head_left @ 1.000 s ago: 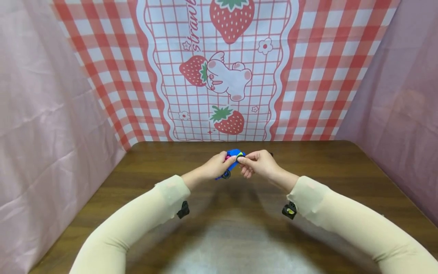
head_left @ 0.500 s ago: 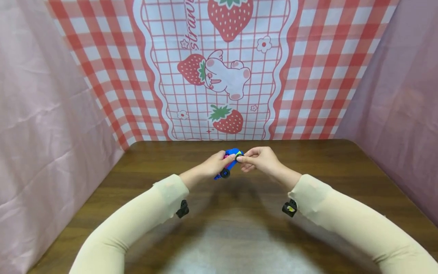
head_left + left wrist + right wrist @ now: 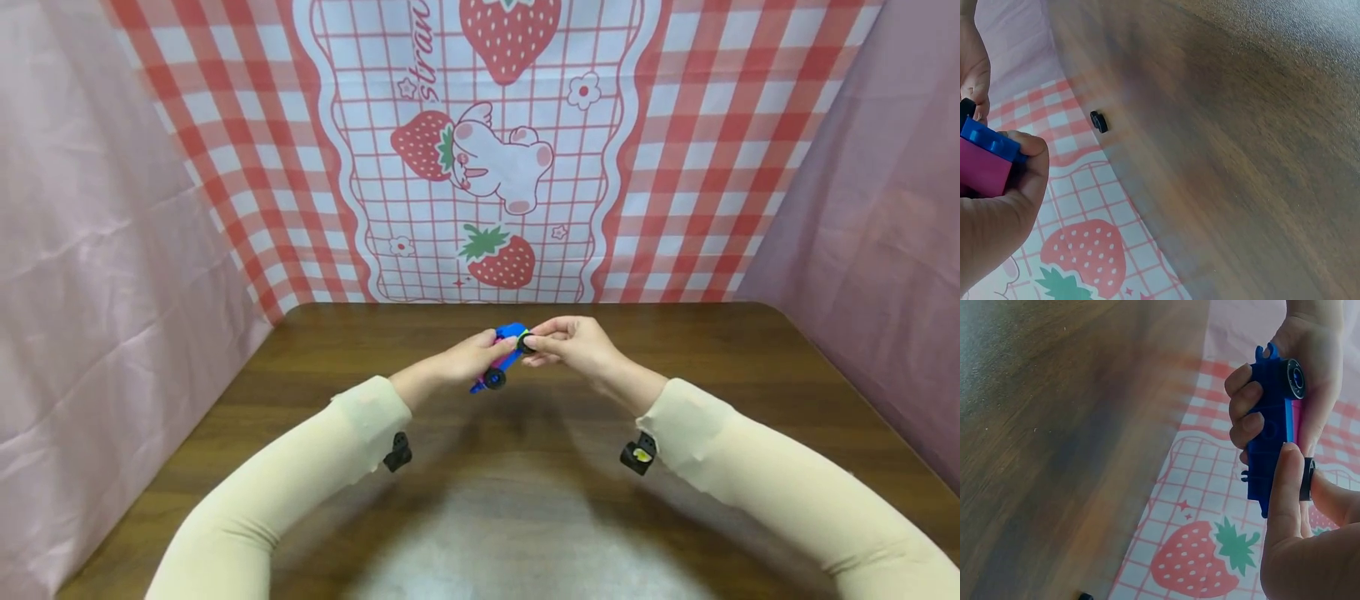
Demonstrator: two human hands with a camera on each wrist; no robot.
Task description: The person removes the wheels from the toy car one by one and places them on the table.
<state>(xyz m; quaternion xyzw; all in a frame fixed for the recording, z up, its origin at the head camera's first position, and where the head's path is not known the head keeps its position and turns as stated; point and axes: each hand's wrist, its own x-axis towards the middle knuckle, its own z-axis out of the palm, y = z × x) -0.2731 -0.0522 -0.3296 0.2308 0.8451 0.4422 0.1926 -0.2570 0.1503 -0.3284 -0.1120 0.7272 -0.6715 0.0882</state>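
My left hand (image 3: pixel 467 360) grips a toy car (image 3: pixel 513 332) built of blocks, with a blue chassis (image 3: pixel 1265 447) and a pink block (image 3: pixel 984 167) on it. One black wheel (image 3: pixel 1294 379) sits at the car's hook end, uncovered by fingers. With thumb and fingers my right hand (image 3: pixel 585 346) pinches a second black wheel (image 3: pixel 1307 479) at the side of the chassis, near the other end. Its index finger (image 3: pixel 1287 487) lies along the blue underside. The car is held above the wooden table, tilted, and the left palm hides part of the pink block.
A loose black wheel (image 3: pixel 1099 121) stands on the table (image 3: pixel 360 333) near its far edge; the right hand hides it in the head view. Behind the table hangs a strawberry-print cloth (image 3: pixel 495 167), with pink curtains (image 3: pixel 90 250) at the sides.
My right hand has risen slightly and its fingers have shifted around the wheel, with the thumb now over it. The left hand keeps its grip on the car.
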